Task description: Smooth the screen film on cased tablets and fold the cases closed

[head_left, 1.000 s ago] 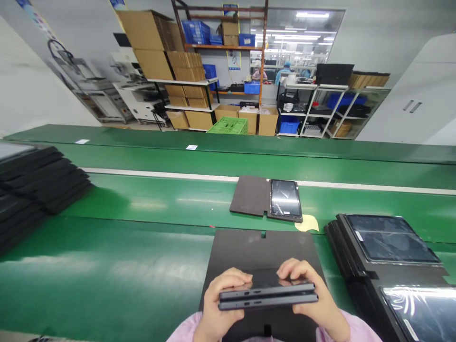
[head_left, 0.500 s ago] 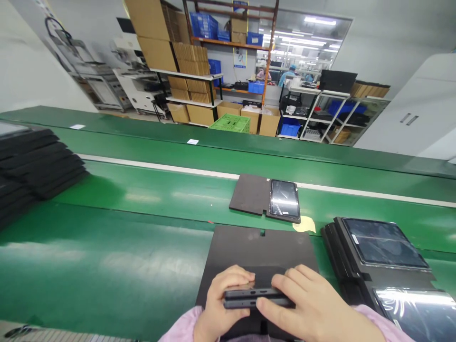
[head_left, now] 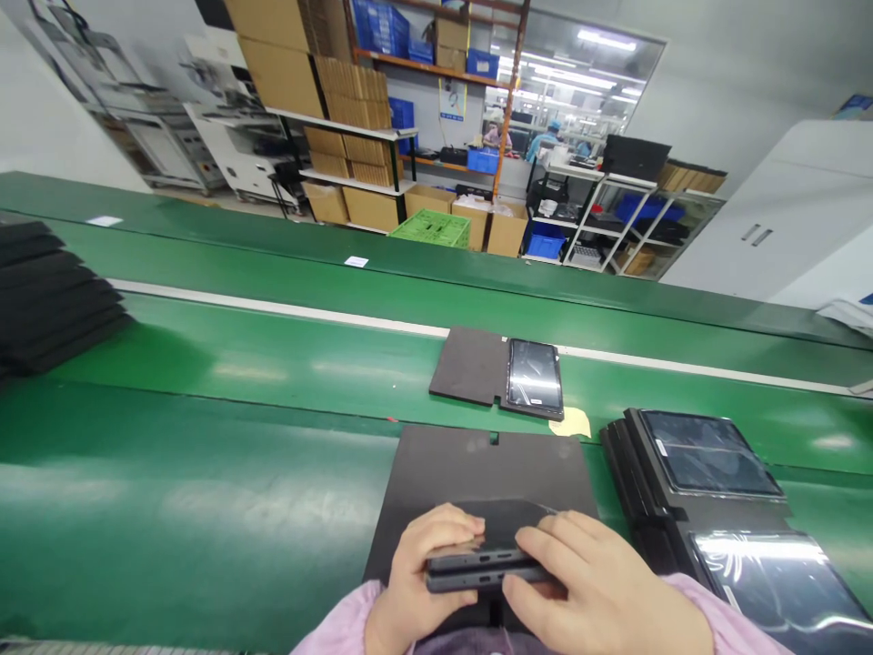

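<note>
My left hand (head_left: 424, 569) is closed around the left end of two stacked dark tablets (head_left: 474, 571), with fingers on top and thumb below. From the right, my right hand (head_left: 593, 578) grips the same pair, fingers over the upper one and thumb at the lower one's edge. Their port edges face me, and a narrow gap shows between them. Beneath them lies a dark foam sheet (head_left: 443, 468) with a notch in its far edge. My hands and the tablets cover its near part.
Farther back, another tablet (head_left: 536, 373) rests on a foam sheet beside a yellow paper note (head_left: 571, 423). To the right stand stacked foam sheets bearing tablets (head_left: 709, 455). A black foam stack (head_left: 47, 309) is at the left on the green bench (head_left: 205, 518). Shelves with boxes stand behind.
The view has shifted slightly, so the bench items sit a little farther left and higher. Both hands keep hold of the tablets; the upper one's top face shows more and the gap looks wider.
</note>
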`<state>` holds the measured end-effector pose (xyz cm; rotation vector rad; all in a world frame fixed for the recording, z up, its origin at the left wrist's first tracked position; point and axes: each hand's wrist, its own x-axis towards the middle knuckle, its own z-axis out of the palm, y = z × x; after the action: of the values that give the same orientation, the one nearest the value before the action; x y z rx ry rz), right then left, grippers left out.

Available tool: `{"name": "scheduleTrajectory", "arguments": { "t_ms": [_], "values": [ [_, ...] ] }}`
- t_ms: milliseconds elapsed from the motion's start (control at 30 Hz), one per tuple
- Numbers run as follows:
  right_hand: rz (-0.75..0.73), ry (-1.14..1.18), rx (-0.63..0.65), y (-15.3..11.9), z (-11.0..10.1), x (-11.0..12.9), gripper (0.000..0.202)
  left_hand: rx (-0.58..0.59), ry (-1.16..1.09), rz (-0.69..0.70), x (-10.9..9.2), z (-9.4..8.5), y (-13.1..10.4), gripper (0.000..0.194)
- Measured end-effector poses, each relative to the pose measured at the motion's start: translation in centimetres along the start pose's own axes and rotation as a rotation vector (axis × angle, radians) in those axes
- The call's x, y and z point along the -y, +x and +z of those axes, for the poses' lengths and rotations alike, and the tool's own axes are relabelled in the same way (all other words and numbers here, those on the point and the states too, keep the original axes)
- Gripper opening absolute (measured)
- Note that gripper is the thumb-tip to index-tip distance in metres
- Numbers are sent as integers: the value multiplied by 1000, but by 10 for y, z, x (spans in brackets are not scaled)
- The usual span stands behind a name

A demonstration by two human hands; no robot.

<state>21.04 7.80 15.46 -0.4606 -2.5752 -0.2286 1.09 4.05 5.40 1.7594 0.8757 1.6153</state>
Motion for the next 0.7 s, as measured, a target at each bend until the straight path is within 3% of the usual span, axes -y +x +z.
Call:
{"name": "scheduleTrajectory", "arguments": {
  "t_ms": [367,500,700],
  "values": [
    [4,83,101,9,-15,0,24,16,10,9,-1,-2,-3,43],
    [21,135,137,-1,-11,-5,27,25,22,9,-2,-3,-2,41],
    [161,274,53,-23,-1,-9,27,48,67,5,-5,-3,-4,43]
  ]
}}
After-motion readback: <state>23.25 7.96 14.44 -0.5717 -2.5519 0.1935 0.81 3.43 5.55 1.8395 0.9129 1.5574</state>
